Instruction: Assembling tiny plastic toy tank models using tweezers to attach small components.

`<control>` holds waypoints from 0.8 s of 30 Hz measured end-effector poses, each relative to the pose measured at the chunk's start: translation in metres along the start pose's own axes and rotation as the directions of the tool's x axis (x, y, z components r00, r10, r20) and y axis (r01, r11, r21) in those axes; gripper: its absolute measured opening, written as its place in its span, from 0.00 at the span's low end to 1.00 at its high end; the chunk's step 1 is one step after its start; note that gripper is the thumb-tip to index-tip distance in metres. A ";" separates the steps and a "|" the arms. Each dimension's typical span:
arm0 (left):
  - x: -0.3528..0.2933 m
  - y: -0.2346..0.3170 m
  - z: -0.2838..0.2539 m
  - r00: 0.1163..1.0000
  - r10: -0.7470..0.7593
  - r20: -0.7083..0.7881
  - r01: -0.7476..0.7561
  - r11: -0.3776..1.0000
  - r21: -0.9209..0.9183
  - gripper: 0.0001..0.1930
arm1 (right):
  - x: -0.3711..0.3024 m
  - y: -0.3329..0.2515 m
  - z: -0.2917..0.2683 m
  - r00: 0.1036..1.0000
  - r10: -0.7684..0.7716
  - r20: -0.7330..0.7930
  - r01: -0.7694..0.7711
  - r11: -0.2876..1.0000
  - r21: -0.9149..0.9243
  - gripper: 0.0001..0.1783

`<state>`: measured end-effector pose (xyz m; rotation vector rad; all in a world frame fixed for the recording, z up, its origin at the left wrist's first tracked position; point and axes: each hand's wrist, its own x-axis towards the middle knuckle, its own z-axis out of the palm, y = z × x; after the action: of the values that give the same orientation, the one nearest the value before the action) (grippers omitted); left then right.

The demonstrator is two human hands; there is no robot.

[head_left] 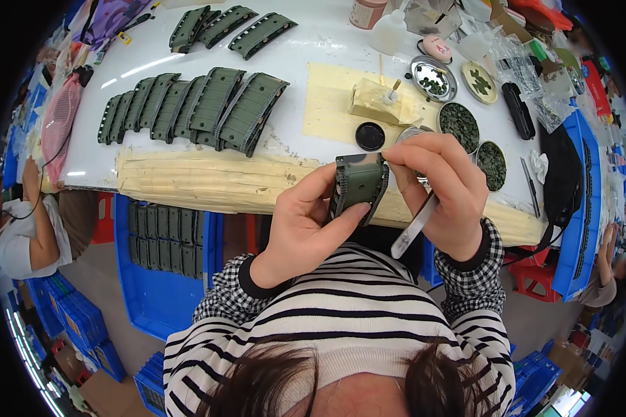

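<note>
Right at centre frame, we have our left hand [299, 226] gripping a curved dark-green part [359, 179], our right hand [455, 187] pinching by its upper corner while holding a flat silver metal tool [414, 229]; farther off, upper left, similar green parts [205, 108] line the white surface [285, 121].

Dark green part [362, 182], white sweater [355, 299] with black stripes, checked sleeves [471, 286], blue crate [160, 299]

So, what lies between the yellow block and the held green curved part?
In the head view, a round black lid or dish lies between the yellow block and the green curved part.
</note>
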<state>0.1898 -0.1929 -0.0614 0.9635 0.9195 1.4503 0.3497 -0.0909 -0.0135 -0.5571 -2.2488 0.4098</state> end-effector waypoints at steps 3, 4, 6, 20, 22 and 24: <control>0.000 0.000 0.001 1.000 -0.001 -0.013 0.001 1.000 0.001 0.23 | -0.003 -0.001 0.000 1.000 0.007 0.009 -0.007 1.000 0.001 0.15; 0.000 -0.001 0.001 1.000 -0.003 -0.015 0.003 1.000 -0.002 0.23 | -0.003 -0.001 0.001 1.000 0.019 0.013 -0.019 1.000 0.014 0.15; 0.001 -0.001 0.002 1.000 -0.002 -0.020 0.002 1.000 -0.007 0.23 | -0.004 -0.001 0.003 1.000 0.016 -0.013 -0.015 0.999 0.051 0.15; 0.001 -0.001 -0.002 1.000 -0.011 -0.004 0.011 1.000 0.008 0.23 | -0.007 -0.003 0.000 0.995 0.096 -0.026 -0.091 0.986 0.139 0.14; 0.001 0.000 -0.003 1.000 -0.011 -0.001 0.011 1.000 0.012 0.23 | -0.006 -0.001 -0.001 0.997 0.070 -0.014 -0.068 0.991 0.114 0.14; 0.000 0.000 -0.003 1.000 -0.012 0.011 0.011 0.999 0.044 0.23 | -0.006 0.002 -0.001 1.000 0.024 -0.019 -0.022 0.995 0.096 0.14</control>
<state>0.1874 -0.1925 -0.0627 0.9964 0.9509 1.4190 0.3546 -0.0924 -0.0169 -0.5353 -2.1920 0.5187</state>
